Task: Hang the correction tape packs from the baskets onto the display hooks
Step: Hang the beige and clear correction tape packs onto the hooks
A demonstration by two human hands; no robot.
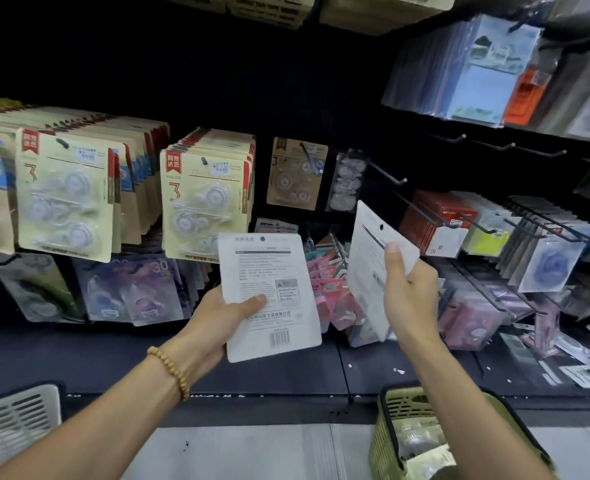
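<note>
My left hand (217, 318) holds a correction tape pack (269, 296) with its white printed back and barcode facing me. A second pack (369, 268) is gripped in my right hand (407, 292), tilted, its hang hole near the top. Just above it a bare black display hook (388, 174) sticks out. Full rows of hung correction tape packs (203, 199) fill the hooks to the left. One lone pack (297, 174) hangs on the hook in the middle. An olive green basket (387, 441) with more packs stands on the floor under my right arm.
A white basket (16, 420) sits at the lower left. Several empty hooks (508, 147) run along the right side of the dark panel. Other stationery packs (546, 258) hang at the right, and pink and purple items (328, 271) hang below. A dark base shelf (286, 372) juts out at knee height.
</note>
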